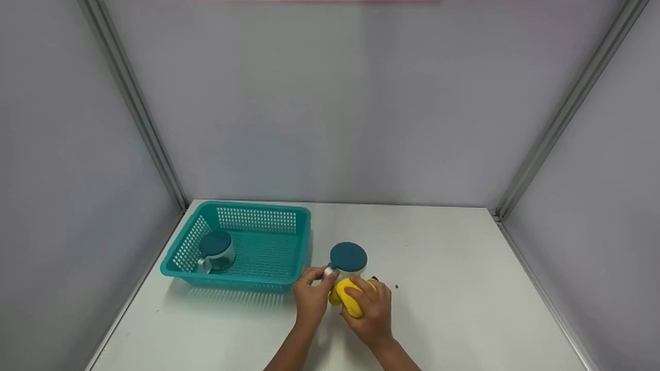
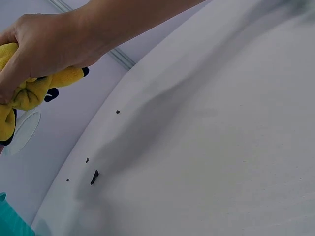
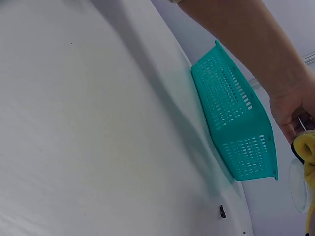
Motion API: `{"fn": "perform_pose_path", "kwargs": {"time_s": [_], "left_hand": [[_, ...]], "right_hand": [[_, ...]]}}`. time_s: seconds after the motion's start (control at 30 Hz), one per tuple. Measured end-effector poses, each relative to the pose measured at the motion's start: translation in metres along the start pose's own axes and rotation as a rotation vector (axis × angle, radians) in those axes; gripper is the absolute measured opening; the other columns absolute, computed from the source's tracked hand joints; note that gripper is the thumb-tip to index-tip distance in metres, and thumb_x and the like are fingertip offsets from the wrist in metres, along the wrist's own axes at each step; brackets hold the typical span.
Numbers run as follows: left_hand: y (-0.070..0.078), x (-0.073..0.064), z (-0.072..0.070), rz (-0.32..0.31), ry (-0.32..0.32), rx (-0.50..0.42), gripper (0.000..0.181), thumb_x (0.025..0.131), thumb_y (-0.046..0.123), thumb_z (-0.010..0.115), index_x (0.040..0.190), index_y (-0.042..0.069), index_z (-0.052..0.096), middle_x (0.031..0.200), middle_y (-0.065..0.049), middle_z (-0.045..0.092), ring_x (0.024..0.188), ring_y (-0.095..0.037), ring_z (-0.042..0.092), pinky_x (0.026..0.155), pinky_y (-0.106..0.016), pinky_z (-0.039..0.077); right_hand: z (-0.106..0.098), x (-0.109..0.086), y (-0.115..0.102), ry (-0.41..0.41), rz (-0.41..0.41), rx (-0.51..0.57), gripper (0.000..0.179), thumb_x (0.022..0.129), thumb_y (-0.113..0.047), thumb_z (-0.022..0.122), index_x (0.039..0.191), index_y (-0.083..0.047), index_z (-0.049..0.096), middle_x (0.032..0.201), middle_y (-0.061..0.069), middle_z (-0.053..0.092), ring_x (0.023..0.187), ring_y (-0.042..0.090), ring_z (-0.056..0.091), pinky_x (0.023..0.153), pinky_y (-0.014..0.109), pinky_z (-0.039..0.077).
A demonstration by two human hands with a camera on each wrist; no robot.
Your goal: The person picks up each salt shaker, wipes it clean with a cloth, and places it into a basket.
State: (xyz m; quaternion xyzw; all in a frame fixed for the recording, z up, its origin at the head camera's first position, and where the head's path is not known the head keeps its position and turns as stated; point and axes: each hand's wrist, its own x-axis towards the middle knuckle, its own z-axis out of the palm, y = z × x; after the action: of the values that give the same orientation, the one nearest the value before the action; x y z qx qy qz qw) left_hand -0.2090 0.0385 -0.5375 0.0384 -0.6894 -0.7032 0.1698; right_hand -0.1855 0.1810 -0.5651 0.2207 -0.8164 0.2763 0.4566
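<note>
A clear jar with a round blue lid (image 1: pixel 348 256) is held in front of the person, to the right of a basket. My left hand (image 1: pixel 311 296) pinches its pale handle (image 1: pixel 329 271) between thumb and fingers. A bunched yellow cloth (image 1: pixel 350 300) with dark edging is gripped in my right hand (image 1: pixel 374 312), against the near side of the jar. In the left wrist view, the jar's clear base (image 2: pixel 25 135) shows beyond the cloth, raised over the table. The right wrist view catches only part of the cloth (image 3: pixel 309 152) at its edge.
A teal plastic basket (image 1: pixel 247 283) stands on the white table (image 1: pixel 443 247) at the left. Inside it, toward its left end, sits another blue-lidded jar (image 1: pixel 216 250) with a handle. Several dark crumbs (image 2: pixel 94 177) lie on the tabletop. Grey walls enclose the table's back and sides.
</note>
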Motion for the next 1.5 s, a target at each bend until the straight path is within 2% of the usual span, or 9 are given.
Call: {"fn": "perform_pose_path", "kwargs": {"time_s": [0.07,0.23,0.47,0.67,0.93,1.1,1.37,1.5], "left_hand": [[-0.008,0.001,-0.001,-0.003,-0.016,-0.031,0.020,0.077,0.028,0.078,0.091,0.014,0.073,0.085,-0.003,0.063,0.084,-0.019,0.059,0.066,-0.027,0.056],[-0.011,-0.001,-0.003,-0.010,-0.038,-0.037,0.026,0.076,0.038,0.076,0.092,0.017,0.073,0.086,-0.002,0.063,0.085,-0.020,0.060,0.065,-0.028,0.056],[-0.011,-0.005,-0.004,-0.053,-0.005,0.037,0.026,0.077,0.042,0.075,0.091,0.021,0.073,0.086,0.003,0.064,0.086,-0.017,0.059,0.066,-0.025,0.056],[-0.011,-0.003,-0.002,-0.041,0.015,0.018,0.022,0.077,0.038,0.076,0.089,0.020,0.073,0.084,0.002,0.064,0.085,-0.018,0.059,0.064,-0.025,0.055],[-0.007,-0.001,-0.003,-0.031,0.027,-0.011,0.027,0.077,0.045,0.074,0.091,0.022,0.073,0.087,0.003,0.063,0.088,-0.018,0.057,0.071,-0.025,0.054],[-0.004,0.003,-0.005,0.002,0.026,-0.045,0.021,0.078,0.038,0.076,0.090,0.020,0.074,0.085,0.000,0.063,0.087,-0.019,0.057,0.068,-0.027,0.054],[0.013,0.006,-0.009,-0.003,0.016,-0.091,0.015,0.082,0.023,0.074,0.092,0.012,0.073,0.085,-0.006,0.062,0.079,-0.020,0.061,0.066,-0.032,0.056],[0.008,0.006,-0.010,-0.020,0.008,-0.124,0.018,0.081,0.027,0.074,0.093,0.013,0.073,0.086,-0.006,0.061,0.080,-0.020,0.062,0.067,-0.031,0.057]], "right_hand": [[-0.001,0.001,0.001,0.012,0.002,0.006,0.040,0.064,-0.023,0.082,0.101,-0.021,0.069,0.120,-0.002,0.063,0.095,0.019,0.050,0.082,0.035,0.037],[-0.003,0.008,0.000,0.052,0.006,0.015,0.039,0.063,-0.019,0.080,0.100,-0.019,0.069,0.118,0.000,0.063,0.094,0.021,0.049,0.082,0.037,0.036],[-0.004,0.011,-0.010,0.059,-0.033,-0.032,0.042,0.064,-0.024,0.081,0.104,-0.021,0.069,0.118,0.000,0.064,0.096,0.022,0.050,0.080,0.038,0.037],[0.001,0.011,-0.013,0.052,-0.064,-0.056,0.046,0.063,-0.026,0.083,0.108,-0.023,0.070,0.121,-0.001,0.064,0.096,0.023,0.050,0.079,0.041,0.036],[0.007,0.006,-0.015,0.024,-0.099,-0.074,0.043,0.065,-0.027,0.081,0.107,-0.025,0.071,0.121,-0.004,0.064,0.095,0.022,0.051,0.078,0.042,0.038],[0.009,0.001,-0.011,-0.015,-0.080,-0.066,0.040,0.067,-0.025,0.079,0.106,-0.026,0.071,0.121,-0.007,0.063,0.096,0.020,0.050,0.079,0.041,0.038],[0.009,0.001,-0.002,-0.014,-0.055,-0.059,0.038,0.066,-0.021,0.079,0.104,-0.022,0.070,0.120,-0.001,0.063,0.097,0.024,0.051,0.080,0.041,0.039],[0.008,0.002,0.001,-0.002,-0.003,-0.026,0.039,0.067,-0.017,0.080,0.105,-0.019,0.069,0.120,0.001,0.061,0.099,0.022,0.050,0.084,0.038,0.039]]}}
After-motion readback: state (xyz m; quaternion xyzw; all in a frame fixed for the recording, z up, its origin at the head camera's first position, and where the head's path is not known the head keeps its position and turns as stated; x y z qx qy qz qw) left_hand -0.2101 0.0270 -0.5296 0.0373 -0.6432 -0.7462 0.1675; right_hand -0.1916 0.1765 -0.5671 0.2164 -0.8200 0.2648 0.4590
